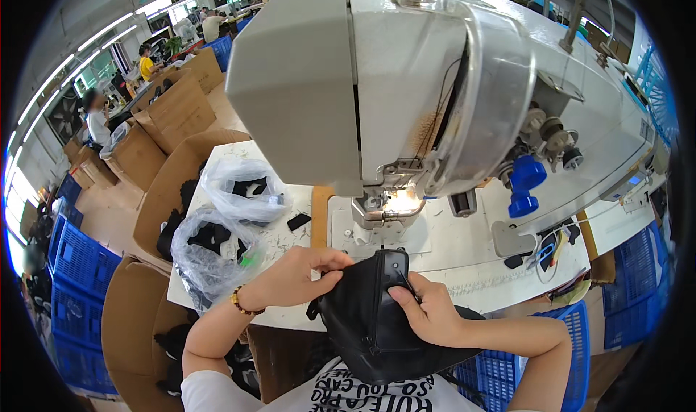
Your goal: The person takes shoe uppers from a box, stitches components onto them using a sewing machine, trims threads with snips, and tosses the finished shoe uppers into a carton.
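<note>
A black zippered bag [349, 310] sags between my hands, its upper end close to the presser foot area of a large white sewing machine [297, 86]. My left hand [301, 276], with a beaded bracelet at the wrist, pinches the bag's upper left edge between thumb and fingers. On the other side, my right hand [433, 312] grips the bag with its thumb on top, next to a dark grey tab [395, 265] with a small hole. A thin dark piece shows by that thumb; its kind is unclear. A lamp lights the needle area [399, 200].
Left on the white table [290, 314] lie clear plastic bags [243, 191] of black pieces and a small black scrap [298, 221]. Scissors [542, 252] lie to the right. Cardboard boxes [119, 325] and blue crates [80, 260] stand around. People work far left.
</note>
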### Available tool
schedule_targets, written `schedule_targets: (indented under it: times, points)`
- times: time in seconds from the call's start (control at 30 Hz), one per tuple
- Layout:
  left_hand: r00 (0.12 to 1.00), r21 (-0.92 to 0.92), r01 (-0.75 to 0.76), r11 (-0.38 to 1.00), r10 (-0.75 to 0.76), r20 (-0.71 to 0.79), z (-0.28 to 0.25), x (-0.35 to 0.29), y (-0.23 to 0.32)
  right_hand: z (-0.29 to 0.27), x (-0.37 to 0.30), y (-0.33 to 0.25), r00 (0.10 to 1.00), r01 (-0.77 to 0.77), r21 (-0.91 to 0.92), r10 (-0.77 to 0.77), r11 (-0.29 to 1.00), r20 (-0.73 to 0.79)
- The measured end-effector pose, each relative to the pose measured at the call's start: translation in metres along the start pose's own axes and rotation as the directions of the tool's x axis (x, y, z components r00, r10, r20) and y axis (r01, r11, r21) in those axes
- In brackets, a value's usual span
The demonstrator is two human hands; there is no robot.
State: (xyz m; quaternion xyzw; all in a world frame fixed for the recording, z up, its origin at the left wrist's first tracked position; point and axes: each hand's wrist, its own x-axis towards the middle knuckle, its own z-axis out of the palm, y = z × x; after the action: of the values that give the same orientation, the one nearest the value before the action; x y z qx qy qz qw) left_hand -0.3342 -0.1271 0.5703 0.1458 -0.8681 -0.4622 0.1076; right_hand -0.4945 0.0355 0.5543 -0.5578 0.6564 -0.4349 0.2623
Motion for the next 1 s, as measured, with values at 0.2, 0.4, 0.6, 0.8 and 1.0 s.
schedule_targets:
  times: [0.2,0.4,0.6,0.8,1.0]
  points:
    - [0.998,0.154,-0.03,0.988,0.037,-0.043,0.005,0.019,0.026,-0.001,0.018,0.007,1.0,-0.011,0.069,0.012,0.998,-0.014]
    - [0.993,-0.615,0.052,0.787,-0.106,-0.051,0.022,0.029,-0.001,0.0,0.025,0.008,0.999,0.035,0.107,-0.034,0.994,-0.01]
    - [0.996,-0.344,0.061,0.937,-0.078,-0.035,0.012,0.048,-0.01,-0.015,0.033,0.011,0.991,-0.127,0.233,0.135,0.964,-0.017]
    - [0.956,0.005,-0.122,0.993,0.119,-0.267,0.011,0.077,-0.028,-0.028,0.048,0.014,0.99,-0.003,0.005,0.003,1.0,-0.142]
    - [0.948,0.107,-0.104,0.989,0.131,-0.291,-0.004,0.085,-0.005,-0.025,0.058,0.022,0.965,0.114,-0.094,-0.133,0.989,-0.227]
